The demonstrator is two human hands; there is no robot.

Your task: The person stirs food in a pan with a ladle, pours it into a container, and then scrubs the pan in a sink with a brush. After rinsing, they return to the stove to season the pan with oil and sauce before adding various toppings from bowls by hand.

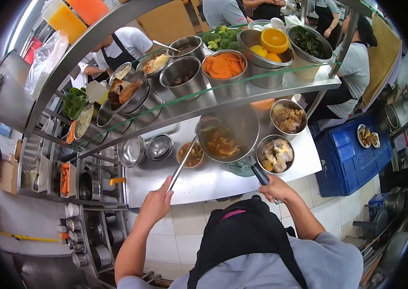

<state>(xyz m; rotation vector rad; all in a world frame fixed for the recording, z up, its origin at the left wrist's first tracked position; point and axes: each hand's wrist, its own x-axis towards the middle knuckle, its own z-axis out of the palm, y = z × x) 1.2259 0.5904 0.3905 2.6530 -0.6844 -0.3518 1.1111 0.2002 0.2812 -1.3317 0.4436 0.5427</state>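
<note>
My left hand [157,204] is closed round the long metal handle of a ladle [184,161], whose head reaches to the left rim of a large pan [246,126]. My right hand [278,188] grips the pan's black handle. The pan is tilted, and brownish food in sauce [222,144] lies at its bottom. Just left of it on the steel table [160,192] stands a bowl [192,154] with similar brown food and liquid. Right of the pan are two metal bowls, one of pale meat chunks [275,154], the other of browned pieces [288,119].
A steel shelf [233,98] above the table carries containers of carrot slices [224,66], broccoli [222,37] and oranges [274,41]. Stacked metal bowls [159,146] stand at the table's left. A blue bin [353,154] is at the right. Co-workers [127,45] stand beyond the shelf.
</note>
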